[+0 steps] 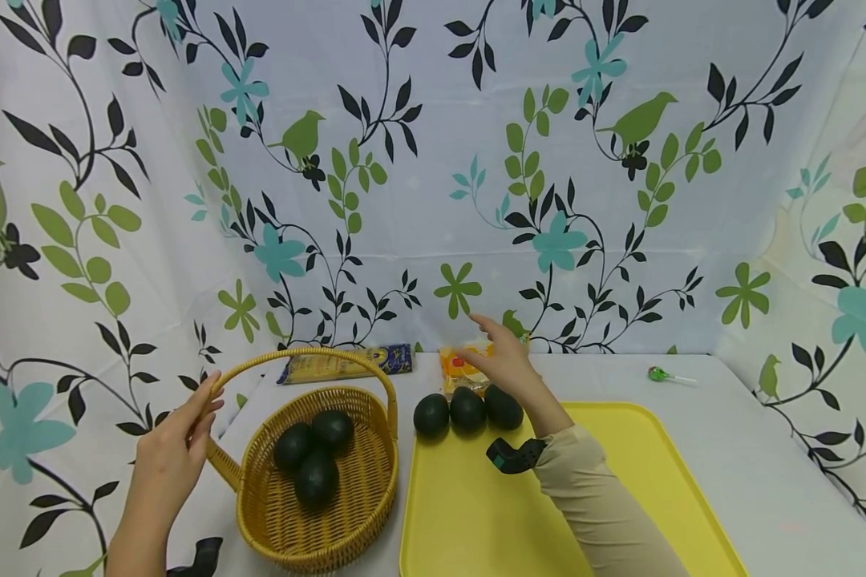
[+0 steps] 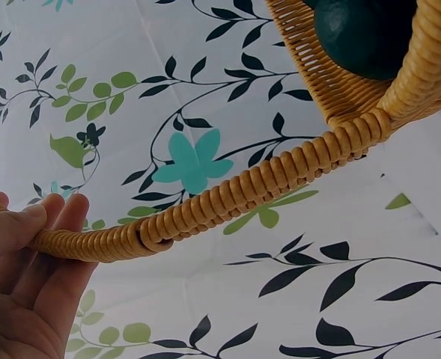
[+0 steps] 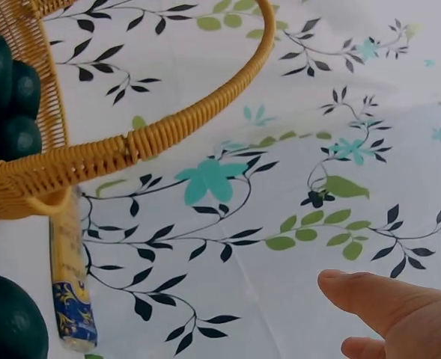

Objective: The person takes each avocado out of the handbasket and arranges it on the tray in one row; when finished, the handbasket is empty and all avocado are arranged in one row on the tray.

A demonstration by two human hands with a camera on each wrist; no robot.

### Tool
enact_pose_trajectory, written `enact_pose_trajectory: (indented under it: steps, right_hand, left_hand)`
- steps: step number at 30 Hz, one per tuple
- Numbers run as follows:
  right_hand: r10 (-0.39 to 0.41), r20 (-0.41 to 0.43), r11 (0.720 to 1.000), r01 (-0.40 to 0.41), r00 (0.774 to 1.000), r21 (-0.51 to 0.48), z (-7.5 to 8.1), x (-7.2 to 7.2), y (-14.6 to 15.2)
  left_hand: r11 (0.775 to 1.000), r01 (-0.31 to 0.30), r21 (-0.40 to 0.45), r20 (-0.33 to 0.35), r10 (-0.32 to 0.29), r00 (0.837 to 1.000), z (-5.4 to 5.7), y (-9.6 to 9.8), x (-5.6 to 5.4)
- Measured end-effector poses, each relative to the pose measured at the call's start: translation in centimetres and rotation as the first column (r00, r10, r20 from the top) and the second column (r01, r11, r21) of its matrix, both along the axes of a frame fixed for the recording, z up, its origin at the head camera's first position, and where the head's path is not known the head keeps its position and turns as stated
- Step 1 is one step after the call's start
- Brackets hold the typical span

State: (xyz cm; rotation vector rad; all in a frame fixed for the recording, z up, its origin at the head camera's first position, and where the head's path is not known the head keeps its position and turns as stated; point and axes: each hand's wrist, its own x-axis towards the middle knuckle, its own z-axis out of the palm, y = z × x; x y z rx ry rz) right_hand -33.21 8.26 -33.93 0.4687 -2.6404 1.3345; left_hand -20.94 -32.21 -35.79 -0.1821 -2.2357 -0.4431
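Observation:
My left hand (image 1: 167, 453) holds the arched handle (image 2: 280, 173) of a golden wicker basket (image 1: 364, 457), thumb and fingers curled round it in the left wrist view. Three dark green avocados (image 1: 316, 481) lie inside the basket. Just right of it, three more avocados (image 1: 467, 411) sit in a row at the back left corner of a yellow tray (image 1: 483, 513). My right hand (image 1: 511, 367) reaches over those avocados with thumb and fingers spread and nothing between them. In the right wrist view, the thumb (image 3: 370, 295) is extended, with only the patterned cloth behind it.
Behind the basket lies a long pasta-like packet (image 1: 342, 365) with a blue end. An orange packet (image 1: 450, 370) is partly hidden behind the right hand and avocados. A green lollipop (image 1: 658, 374) lies at the back right of the white table (image 1: 750, 457). Patterned cloth (image 1: 433, 176) hangs behind.

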Motion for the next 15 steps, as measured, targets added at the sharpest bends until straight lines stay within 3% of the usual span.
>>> enact_pose_trajectory:
  steps: [8,15]
  right_hand:
    - [0.041,0.017,0.996,-0.040,0.999,-0.076,1.6,1.2,-1.3]
    - [0.185,-0.090,0.968,-0.198,0.979,-0.155,5.2,3.4,-4.0]
  left_hand:
    - [1.000,0.004,-0.001,0.008,-0.004,1.000,-0.1,-0.2,0.2]
    - [1.000,0.008,0.001,0.009,-0.008,1.000,0.1,-0.1,0.1]
